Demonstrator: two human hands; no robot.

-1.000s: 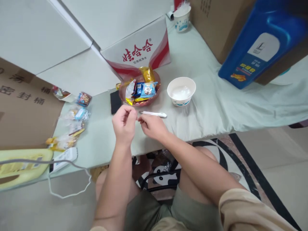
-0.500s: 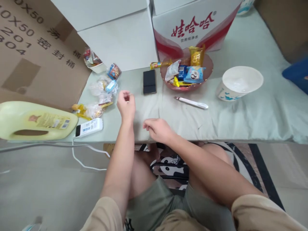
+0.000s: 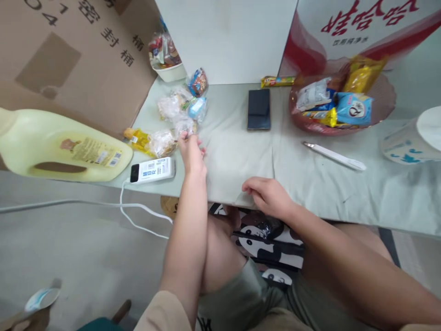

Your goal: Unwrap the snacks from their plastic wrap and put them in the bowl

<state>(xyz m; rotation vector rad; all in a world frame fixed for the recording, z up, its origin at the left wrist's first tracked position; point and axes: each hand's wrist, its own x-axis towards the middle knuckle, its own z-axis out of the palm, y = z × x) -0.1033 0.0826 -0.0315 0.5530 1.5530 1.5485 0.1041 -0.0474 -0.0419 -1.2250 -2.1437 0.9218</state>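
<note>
Left hand [image 3: 192, 149] half-curled at wrapped snacks [image 3: 185, 124], grasp unclear; right hand [image 3: 268, 195] loosely clenched near table edge [image 3: 227, 200].

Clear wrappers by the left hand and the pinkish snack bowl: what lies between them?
In the head view, a dark phone-like object lies between the wrappers and the bowl, with a narrow yellow packet farther back, close to the bowl.
</note>
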